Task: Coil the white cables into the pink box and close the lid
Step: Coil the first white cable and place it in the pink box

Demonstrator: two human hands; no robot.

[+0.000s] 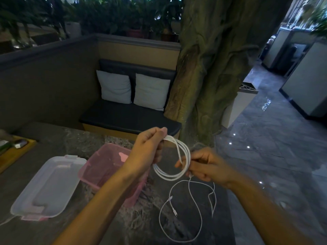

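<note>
My left hand (150,147) pinches the top of a white cable coil (169,174) held in the air above the table. My right hand (207,167) grips the coil's right side, with fingers curled round the strands. A second white cable (196,206) lies loose in wide loops on the marble table (70,138) below my hands. The pink box (99,167) stands open to the left, partly hidden by my left forearm. Its translucent lid (47,188) lies flat on the table further left.
A wooden tray (16,154) with small items sits at the table's far left. Beyond the table are a dark bench (127,117) with two pale cushions and a thick tree trunk (212,68). Shiny tiled floor lies to the right.
</note>
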